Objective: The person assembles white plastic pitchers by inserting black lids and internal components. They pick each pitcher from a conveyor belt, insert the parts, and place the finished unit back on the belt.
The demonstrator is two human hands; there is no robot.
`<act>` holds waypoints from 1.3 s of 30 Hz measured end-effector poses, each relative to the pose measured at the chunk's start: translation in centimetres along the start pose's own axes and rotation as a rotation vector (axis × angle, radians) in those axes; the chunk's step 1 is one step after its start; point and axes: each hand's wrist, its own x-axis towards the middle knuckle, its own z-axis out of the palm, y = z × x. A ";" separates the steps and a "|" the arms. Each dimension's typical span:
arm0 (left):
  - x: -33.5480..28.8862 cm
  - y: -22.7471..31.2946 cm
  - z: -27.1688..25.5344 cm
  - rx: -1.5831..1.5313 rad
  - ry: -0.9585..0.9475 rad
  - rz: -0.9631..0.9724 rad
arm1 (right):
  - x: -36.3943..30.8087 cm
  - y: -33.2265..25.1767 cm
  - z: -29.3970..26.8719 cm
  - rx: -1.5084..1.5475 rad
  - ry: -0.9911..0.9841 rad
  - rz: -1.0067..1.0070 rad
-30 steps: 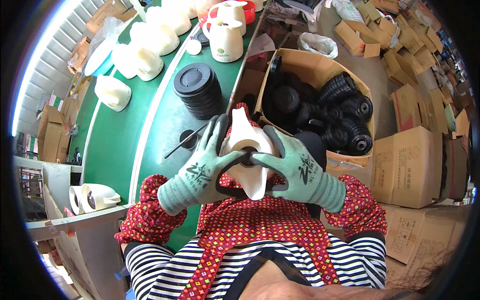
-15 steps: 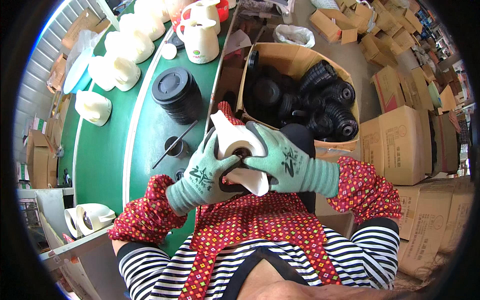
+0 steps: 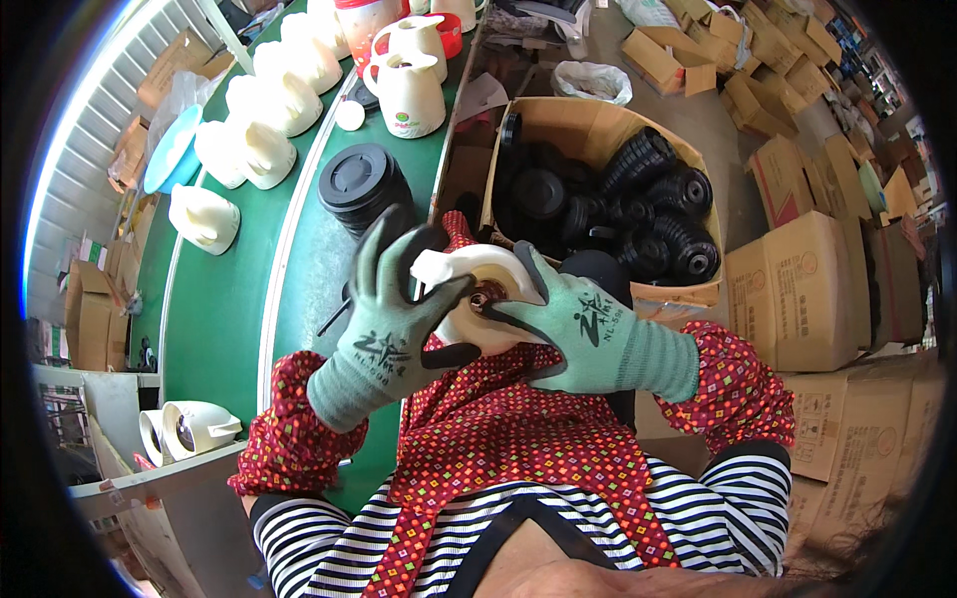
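Observation:
A white jug body lies over my lap with a round opening facing up. Inside the opening is a shiny brown, glass-like piece. My right hand, in a green glove with dark fingertips, grips the jug from the right, its thumb reaching to the middle of the opening. On the other side my left hand, gloved alike, has its fingers spread apart, and its thumb lies by the opening's edge. A white projecting part of the jug shows between that thumb and the fingers.
Left of me runs a green work surface with a stack of black round lids and several cream jugs. Ahead stands a cardboard box full of black round parts. More cartons pile up on the right.
My left hand has loosened from the jug, its fingers lifting and spreading. The jug has turned in my right hand, which still grips it. The view has shifted slightly.

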 end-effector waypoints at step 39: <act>-14.5 -17.9 13.1 0.070 -0.372 -0.791 | 2.8 6.7 8.8 0.189 0.579 0.371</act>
